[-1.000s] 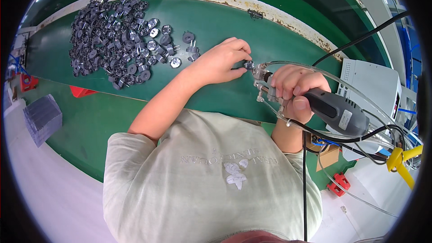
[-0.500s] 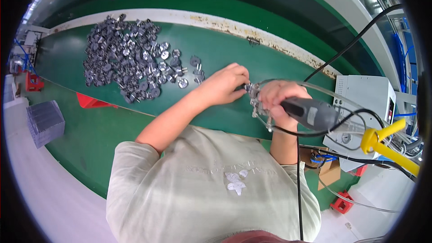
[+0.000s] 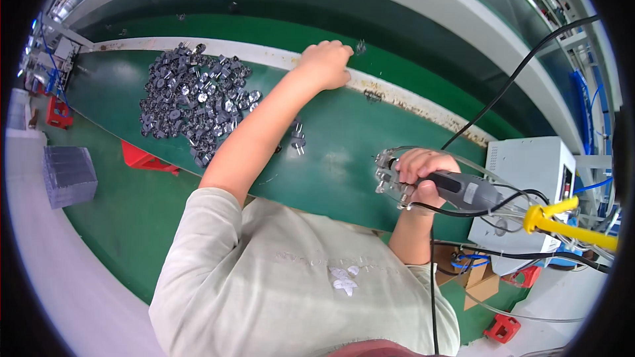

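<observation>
My right hand (image 3: 426, 170) grips a grey handheld rotary tool (image 3: 466, 188), with a clear fitting (image 3: 391, 175) at its front end, pointing left. My left hand (image 3: 324, 65) reaches to the far white ledge (image 3: 264, 53), its fingers bent and the thumb apart from them. I see nothing between them. Just past its fingertips is a small metal-pinned part (image 3: 360, 46); whether it is in the air or lying down, I cannot tell. Left of my left forearm spreads a heap of small round black parts with metal pins (image 3: 198, 96). A few loose ones (image 3: 298, 139) lie right of the forearm.
A grey box-shaped machine (image 3: 522, 185) stands at the right, with cables and clear tubes running to the tool. A yellow bar (image 3: 569, 225) sits beside it. Beyond the ledge runs a green strip (image 3: 410, 69) with scattered parts. Red stools (image 3: 149, 157) stand below the green table (image 3: 331, 172).
My left hand has left the tool's front end, where it held a small dark part, and moved up to the far ledge. My right hand still holds the tool. The view has shifted.
</observation>
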A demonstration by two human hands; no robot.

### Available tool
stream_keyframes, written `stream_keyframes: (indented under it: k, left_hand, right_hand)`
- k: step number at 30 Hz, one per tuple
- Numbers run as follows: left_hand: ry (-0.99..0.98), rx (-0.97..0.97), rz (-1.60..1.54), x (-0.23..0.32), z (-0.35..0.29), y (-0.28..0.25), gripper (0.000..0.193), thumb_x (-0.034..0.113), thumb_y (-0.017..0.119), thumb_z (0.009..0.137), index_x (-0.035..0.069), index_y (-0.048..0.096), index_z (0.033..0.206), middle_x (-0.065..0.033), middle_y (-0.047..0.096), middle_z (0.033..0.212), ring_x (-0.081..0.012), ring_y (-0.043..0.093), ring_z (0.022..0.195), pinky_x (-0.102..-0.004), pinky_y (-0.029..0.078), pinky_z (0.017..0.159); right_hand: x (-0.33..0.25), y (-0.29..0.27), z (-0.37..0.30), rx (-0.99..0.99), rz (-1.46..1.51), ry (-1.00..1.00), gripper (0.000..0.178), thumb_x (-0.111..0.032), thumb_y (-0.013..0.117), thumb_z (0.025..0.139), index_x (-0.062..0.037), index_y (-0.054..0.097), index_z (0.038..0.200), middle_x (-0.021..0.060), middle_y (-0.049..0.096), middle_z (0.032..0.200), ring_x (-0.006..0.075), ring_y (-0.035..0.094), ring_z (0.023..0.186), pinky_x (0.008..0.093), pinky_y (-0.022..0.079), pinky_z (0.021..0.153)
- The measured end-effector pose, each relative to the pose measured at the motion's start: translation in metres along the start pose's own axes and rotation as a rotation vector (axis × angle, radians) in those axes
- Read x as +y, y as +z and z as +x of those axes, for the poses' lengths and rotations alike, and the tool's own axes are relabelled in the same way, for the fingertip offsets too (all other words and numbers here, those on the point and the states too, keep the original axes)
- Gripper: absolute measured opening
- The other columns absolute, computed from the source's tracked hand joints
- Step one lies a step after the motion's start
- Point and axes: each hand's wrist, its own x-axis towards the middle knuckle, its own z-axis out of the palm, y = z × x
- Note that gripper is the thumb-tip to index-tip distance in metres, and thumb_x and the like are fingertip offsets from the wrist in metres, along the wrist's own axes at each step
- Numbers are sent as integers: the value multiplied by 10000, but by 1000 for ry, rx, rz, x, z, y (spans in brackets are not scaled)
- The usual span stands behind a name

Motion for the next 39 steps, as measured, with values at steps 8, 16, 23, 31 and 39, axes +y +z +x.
stream_keyframes:
  k: [8,16,23,31,39]
  left_hand:
    - [-181,-292,-98,16,-138,-43,318,171,799,808,32,684,1071,-181,648,1106,-393,675,1052,-473,557,904]
    - [201,-75,-497,52,-125,25,262,52,728,885,29,690,1143,-127,646,1152,-356,680,1046,-442,570,915]
    - [400,-68,-362,63,-136,23,224,51,714,861,9,735,1080,-105,678,1185,-310,677,1128,-415,579,931]
    - [365,17,-244,95,-160,29,239,42,702,853,-15,722,1085,-110,659,1244,-308,632,1222,-424,571,966]
    - [334,-32,-518,79,-167,2,358,96,784,796,17,731,1141,-103,648,1173,-312,615,1173,-443,549,919]
  right_hand:
    - [0,-20,-14,-20,-69,10,347,-193,893,859,-14,615,964,81,633,709,226,625,635,408,555,653]
    - [5,-5,-3,-51,-37,6,337,-191,894,857,-31,619,966,85,638,714,230,625,639,414,568,678]
    - [-2,-16,-9,-26,-86,2,360,-230,894,874,-32,615,988,83,638,726,226,630,652,419,574,689]
    - [1,-11,-9,-12,-88,-9,383,-237,899,869,-30,609,1006,89,637,742,229,627,668,428,573,706]
    - [-7,-15,-8,-16,-75,-15,383,-245,891,880,-26,601,999,90,640,749,228,622,665,424,572,704]
